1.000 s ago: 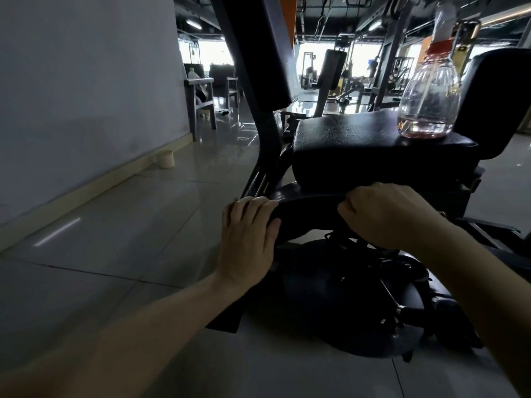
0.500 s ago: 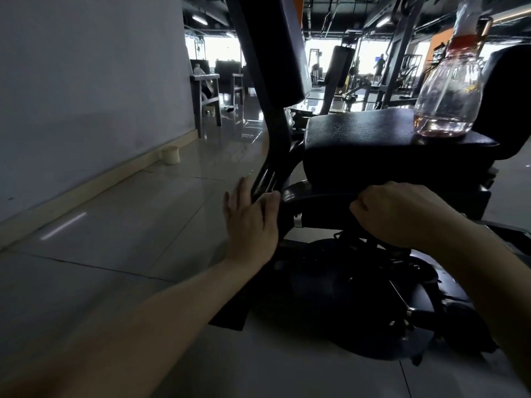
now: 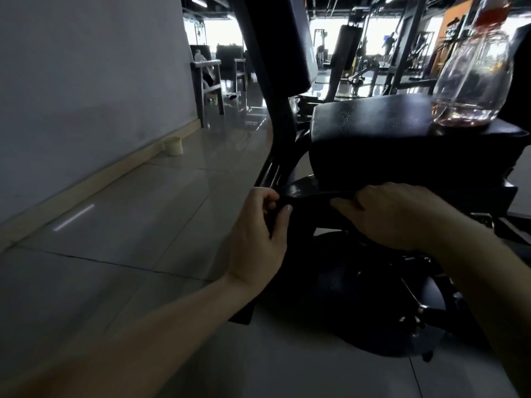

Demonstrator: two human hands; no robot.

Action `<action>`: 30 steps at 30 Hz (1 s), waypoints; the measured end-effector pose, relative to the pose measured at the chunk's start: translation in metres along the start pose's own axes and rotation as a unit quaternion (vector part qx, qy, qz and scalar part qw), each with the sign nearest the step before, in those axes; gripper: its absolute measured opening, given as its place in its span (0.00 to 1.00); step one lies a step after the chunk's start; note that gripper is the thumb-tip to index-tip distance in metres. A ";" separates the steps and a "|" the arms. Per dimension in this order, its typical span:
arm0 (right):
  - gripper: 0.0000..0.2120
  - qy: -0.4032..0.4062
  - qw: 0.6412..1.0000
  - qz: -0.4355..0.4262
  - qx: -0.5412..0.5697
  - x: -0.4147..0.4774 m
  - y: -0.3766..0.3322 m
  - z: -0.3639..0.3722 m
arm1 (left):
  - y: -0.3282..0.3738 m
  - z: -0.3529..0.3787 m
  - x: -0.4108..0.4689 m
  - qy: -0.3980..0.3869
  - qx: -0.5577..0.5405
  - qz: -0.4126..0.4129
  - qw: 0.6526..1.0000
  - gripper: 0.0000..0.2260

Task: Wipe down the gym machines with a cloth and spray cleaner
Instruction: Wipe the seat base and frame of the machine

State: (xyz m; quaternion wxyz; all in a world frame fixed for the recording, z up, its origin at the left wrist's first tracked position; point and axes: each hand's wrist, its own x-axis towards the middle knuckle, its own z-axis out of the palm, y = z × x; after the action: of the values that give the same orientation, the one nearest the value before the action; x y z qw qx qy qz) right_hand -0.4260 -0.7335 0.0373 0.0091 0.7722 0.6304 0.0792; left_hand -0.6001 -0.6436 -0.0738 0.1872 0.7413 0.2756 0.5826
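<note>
1. Black padding on the seat (image 3: 373,133) carries the spray bottle (image 3: 471,81), upright near its right edge, with neither hand on it.
2. My left hand (image 3: 258,234) lay flat against the frame half a second ago. It now pinches a dark fold at the left end of the curved bar (image 3: 316,195) under the seat.
3. My right hand (image 3: 402,216) stays curled over that bar.
4. I take the fold for the cloth (image 3: 298,203), regripped for the next wipe, but it is too dark to be sure.

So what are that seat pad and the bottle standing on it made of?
Seat pad: looks like black vinyl or leather-like upholstery, grained with a dull sheen. Bottle: clear, see-through to pinkish liquid at the bottom; plastic or glass, I cannot tell.
</note>
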 end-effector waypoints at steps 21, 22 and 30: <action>0.37 -0.024 0.989 0.141 0.044 0.010 -0.024 0.004 | 0.031 0.015 0.049 -0.161 -0.065 -0.620 0.765 0.25; 0.37 -0.018 0.989 0.144 0.033 0.010 -0.025 0.005 | 0.029 0.013 0.049 -0.166 -0.032 -0.598 0.783 0.24; 0.36 0.017 0.987 0.158 -0.023 0.009 -0.030 0.010 | 0.010 -0.005 0.056 -0.237 0.061 -0.476 0.845 0.19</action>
State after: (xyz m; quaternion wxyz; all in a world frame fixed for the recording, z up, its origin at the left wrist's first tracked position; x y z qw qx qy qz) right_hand -0.4521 -0.7173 0.0251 0.0040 0.8603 0.4983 0.1073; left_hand -0.5936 -0.6159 -0.0239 0.4556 0.6442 0.5770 0.2109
